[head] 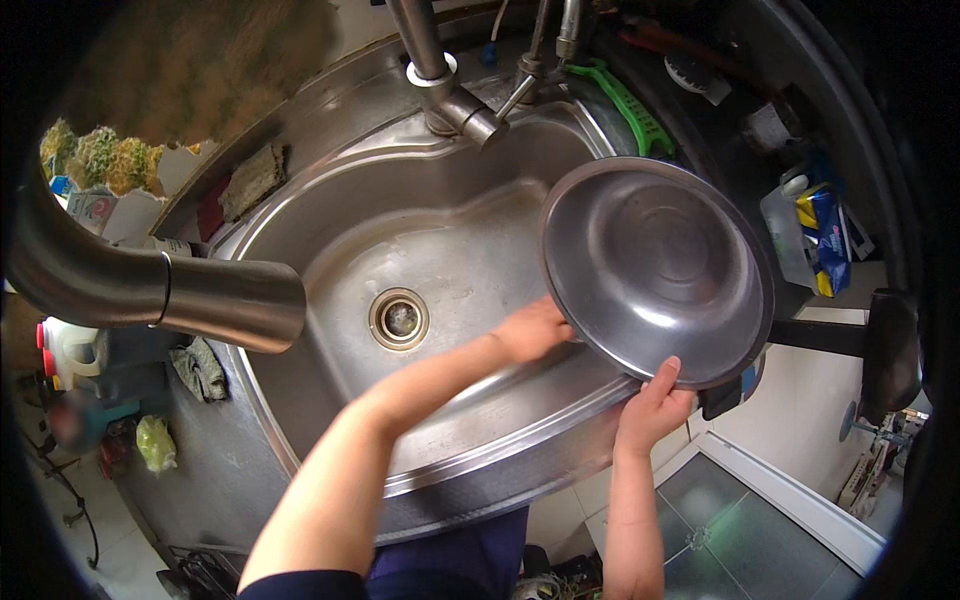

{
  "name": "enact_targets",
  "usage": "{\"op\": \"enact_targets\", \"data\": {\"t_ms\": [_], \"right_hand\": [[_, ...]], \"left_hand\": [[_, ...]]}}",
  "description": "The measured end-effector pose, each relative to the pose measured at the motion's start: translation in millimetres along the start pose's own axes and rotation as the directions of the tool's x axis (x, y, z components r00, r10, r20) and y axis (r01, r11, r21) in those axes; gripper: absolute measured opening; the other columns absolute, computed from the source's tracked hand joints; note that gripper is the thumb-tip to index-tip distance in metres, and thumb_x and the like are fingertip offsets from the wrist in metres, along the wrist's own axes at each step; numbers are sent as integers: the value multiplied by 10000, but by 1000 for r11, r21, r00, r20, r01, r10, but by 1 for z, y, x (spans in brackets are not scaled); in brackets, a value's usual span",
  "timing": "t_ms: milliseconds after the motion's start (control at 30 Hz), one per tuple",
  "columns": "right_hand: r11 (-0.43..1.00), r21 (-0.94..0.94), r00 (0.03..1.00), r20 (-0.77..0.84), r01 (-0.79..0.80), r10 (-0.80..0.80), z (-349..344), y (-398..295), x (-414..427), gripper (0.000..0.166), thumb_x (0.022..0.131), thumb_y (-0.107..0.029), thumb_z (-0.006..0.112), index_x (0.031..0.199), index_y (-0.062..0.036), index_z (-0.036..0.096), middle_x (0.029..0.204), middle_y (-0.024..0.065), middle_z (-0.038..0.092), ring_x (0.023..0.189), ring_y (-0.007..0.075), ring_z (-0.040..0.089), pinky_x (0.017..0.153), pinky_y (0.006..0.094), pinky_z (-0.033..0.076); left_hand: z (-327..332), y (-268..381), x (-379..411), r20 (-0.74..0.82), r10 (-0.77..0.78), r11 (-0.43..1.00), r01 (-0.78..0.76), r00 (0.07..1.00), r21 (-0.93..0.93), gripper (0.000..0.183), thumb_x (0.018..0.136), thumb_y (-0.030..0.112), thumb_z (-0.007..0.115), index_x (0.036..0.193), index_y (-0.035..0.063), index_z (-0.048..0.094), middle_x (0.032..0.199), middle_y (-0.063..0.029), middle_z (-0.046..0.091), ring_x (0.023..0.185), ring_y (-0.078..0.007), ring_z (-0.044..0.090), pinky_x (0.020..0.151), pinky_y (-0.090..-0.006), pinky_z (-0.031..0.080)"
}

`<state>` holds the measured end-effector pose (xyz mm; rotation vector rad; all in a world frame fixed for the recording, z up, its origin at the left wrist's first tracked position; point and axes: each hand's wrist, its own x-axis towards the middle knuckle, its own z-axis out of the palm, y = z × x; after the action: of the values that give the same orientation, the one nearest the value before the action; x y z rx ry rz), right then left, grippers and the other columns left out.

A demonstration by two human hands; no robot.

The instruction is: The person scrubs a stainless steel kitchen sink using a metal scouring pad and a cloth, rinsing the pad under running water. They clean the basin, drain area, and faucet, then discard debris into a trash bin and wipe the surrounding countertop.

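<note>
My right hand (654, 409) grips the near rim of a round stainless steel basin (652, 232), its thumb lying over the edge. The basin is tilted above the right side of the steel sink (457, 277), its inside turned up towards me. Lower down, my left hand (534, 330) reaches into the sink beside the basin's left edge. Its fingertips pass behind the rim, so whether they hold anything is hidden. Left of that hand sits the round drain (399, 319). A brushed metal faucet spout (225, 300) juts over the sink's left side.
A mixer tap base (457, 105) stands at the sink's back edge, with a green plastic tool (626, 105) to its right. A scouring pad (253, 180) and a grey cloth (199, 369) lie on the left. Blue-yellow packaging (829, 232) and a black handle (817, 337) are at right.
</note>
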<state>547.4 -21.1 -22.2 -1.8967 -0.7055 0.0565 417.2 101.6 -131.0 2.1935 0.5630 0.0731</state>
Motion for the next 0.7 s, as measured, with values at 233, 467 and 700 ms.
{"op": "enact_targets", "data": {"t_ms": [233, 467, 700], "right_hand": [[993, -24, 993, 14, -115, 116, -9, -12, 2, 264, 933, -178, 469, 848, 60, 546, 715, 71, 578, 602, 131, 492, 549, 265, 388], [994, -76, 996, 30, -81, 83, -7, -19, 2, 266, 925, -158, 471, 855, 84, 552, 765, 144, 619, 674, 209, 575, 632, 298, 440], [998, -4, 996, 74, -58, 58, -9, -10, 1, 287, 939, -181, 467, 1019, 82, 549, 945, 118, 632, 818, 164, 578, 737, 273, 443]], "left_hand": [[-9, -61, -17, -151, -159, 985, 167, 976, 42, 438, 904, 299, 441, 1278, 71, 441, 1354, -166, 378, 1285, -329, 298, 1078, -390, 246], [-101, -153, -81, -272, -119, 694, 276, 955, 665, 375, 821, 105, 447, 1182, 152, 539, 1346, -130, 390, 1265, -334, 329, 1072, -425, 265], [-101, -162, -172, -469, -474, 642, 657, 745, 395, 493, 769, -31, 444, 1252, 64, 467, 1383, -173, 332, 1278, -362, 298, 1056, -413, 291]]}}
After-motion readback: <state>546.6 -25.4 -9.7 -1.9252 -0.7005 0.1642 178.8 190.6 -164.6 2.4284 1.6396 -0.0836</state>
